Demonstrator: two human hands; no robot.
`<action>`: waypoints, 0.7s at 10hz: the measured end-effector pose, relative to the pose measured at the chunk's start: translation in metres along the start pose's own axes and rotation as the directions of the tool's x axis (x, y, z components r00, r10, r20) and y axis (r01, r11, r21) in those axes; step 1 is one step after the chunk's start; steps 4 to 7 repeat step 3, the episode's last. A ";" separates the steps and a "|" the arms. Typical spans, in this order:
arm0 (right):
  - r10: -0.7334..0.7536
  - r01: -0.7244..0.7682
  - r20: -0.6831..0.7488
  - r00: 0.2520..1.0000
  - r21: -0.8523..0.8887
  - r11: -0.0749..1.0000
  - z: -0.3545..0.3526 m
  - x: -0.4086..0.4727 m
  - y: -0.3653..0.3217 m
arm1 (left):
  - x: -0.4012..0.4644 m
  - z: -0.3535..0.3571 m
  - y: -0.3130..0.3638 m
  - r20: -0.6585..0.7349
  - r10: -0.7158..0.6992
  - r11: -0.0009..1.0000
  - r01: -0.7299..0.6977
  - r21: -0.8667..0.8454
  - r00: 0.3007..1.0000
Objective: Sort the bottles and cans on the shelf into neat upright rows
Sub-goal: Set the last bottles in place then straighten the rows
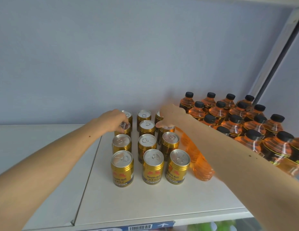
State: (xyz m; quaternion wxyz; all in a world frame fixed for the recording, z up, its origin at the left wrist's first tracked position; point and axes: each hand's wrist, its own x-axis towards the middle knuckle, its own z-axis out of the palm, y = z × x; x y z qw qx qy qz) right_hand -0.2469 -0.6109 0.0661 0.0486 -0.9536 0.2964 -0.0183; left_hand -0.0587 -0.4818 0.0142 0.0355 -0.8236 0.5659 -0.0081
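Already the shelf [162, 205] held orange bottles [235, 124] at right and gold cans [150, 147] upright in three rows straight ahead, where the left hand [117, 120] pinched one rear can [124, 128], the right hand [168, 115] gripping another [166, 129]

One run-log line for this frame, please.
stage: aligning gold cans | left hand: fingertips on can top | right hand: on back-right can, grip unclear | orange bottles: upright, right side | shelf
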 end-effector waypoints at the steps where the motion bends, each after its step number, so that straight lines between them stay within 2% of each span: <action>1: -0.001 0.001 0.009 1.000 0.005 1.000 -0.005 -0.008 0.002 | -0.002 0.000 0.000 -0.013 0.002 1.000 -0.002 -0.010 1.000; 2: -0.004 0.004 0.029 1.000 0.003 1.000 -0.005 -0.008 0.003 | -0.003 0.001 0.000 0.005 0.006 0.997 -0.006 -0.074 1.000; 3: -0.004 -0.003 -0.080 0.997 -0.082 0.997 -0.003 -0.016 -0.008 | -0.013 -0.009 -0.003 -0.006 -0.006 0.988 0.005 -0.156 1.000; 7: -0.004 -0.003 -0.080 0.997 -0.082 0.997 -0.003 -0.016 -0.008 | -0.013 -0.009 -0.003 -0.006 -0.006 0.988 0.005 -0.156 1.000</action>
